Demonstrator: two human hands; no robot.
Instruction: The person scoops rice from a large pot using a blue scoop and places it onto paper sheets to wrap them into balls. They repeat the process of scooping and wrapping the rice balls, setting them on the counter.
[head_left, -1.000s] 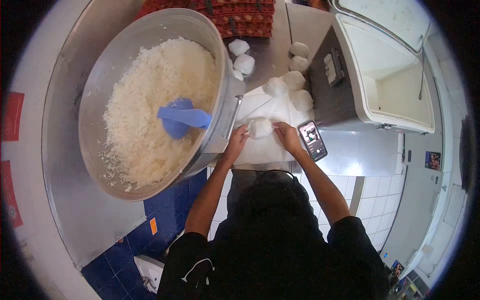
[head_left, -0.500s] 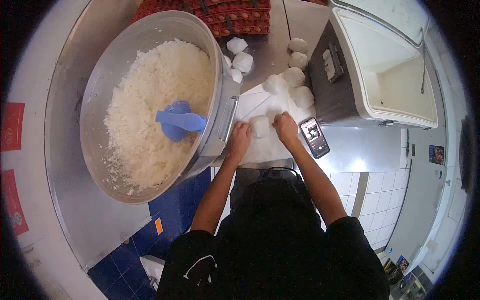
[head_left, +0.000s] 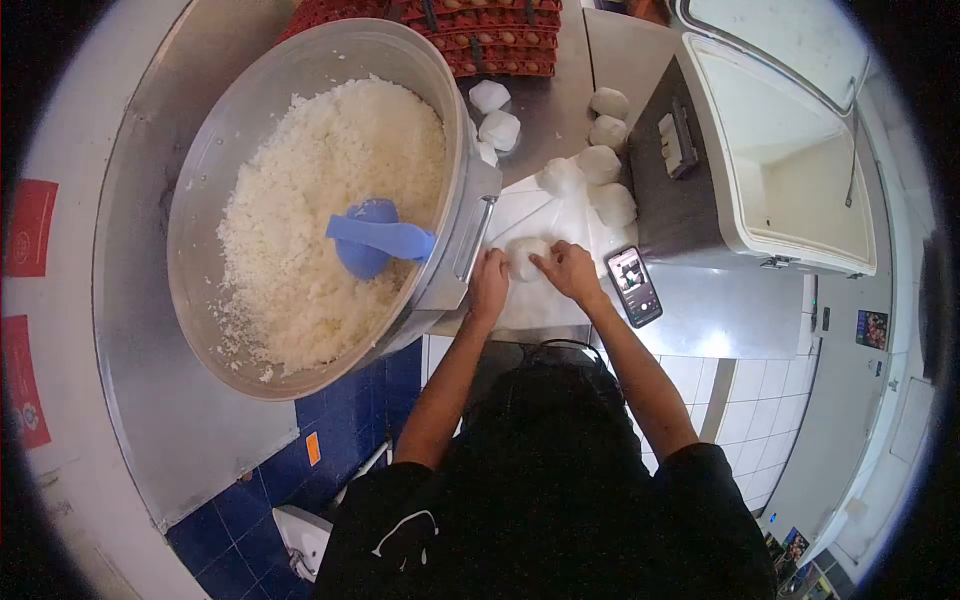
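Both hands are pressed against one rice ball point(head_left: 524, 258) lying on the white sheet point(head_left: 545, 300) at the counter edge. The left hand point(head_left: 489, 283) cups its left side with fingers curled; the right hand point(head_left: 568, 270) closes on its right side, fingertips on top. The ball sits just right of the pot point(head_left: 200, 180), which holds cooked rice point(head_left: 300, 200) and a blue scoop point(head_left: 375, 237). A phone point(head_left: 634, 286) lies just right of the right hand. Finished balls point(head_left: 600, 165) sit farther back, beside the open cooler point(head_left: 780, 150). Egg trays point(head_left: 480, 30) stand behind.
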